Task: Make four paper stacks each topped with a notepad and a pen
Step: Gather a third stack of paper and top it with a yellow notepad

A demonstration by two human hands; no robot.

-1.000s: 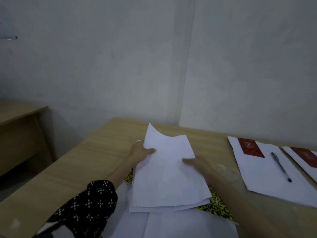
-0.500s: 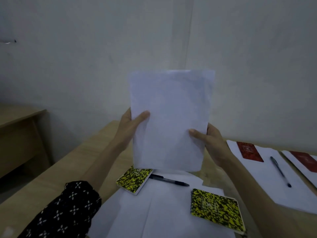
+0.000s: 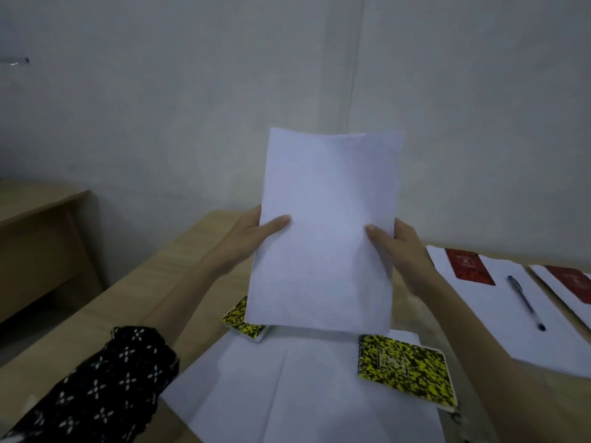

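White paper sheets (image 3: pixel 326 231) stand upright in front of me, clamped from both sides: my left hand (image 3: pixel 252 238) grips their left edge with the thumb across the front, my right hand (image 3: pixel 399 247) does the same on the right edge. The bundle's bottom edge hangs above loose sheets (image 3: pixel 287 388) spread on the wooden tabletop (image 3: pixel 153 295). Two yellow-and-black notepads lie on those sheets, one (image 3: pixel 244 322) partly hidden behind the bundle, the other (image 3: pixel 404 369) nearer my right forearm. Further right I see a paper stack (image 3: pixel 511 330) carrying a red notepad (image 3: pixel 468 266) and a pen (image 3: pixel 526 302), then another red notepad (image 3: pixel 574 282) at the frame's edge.
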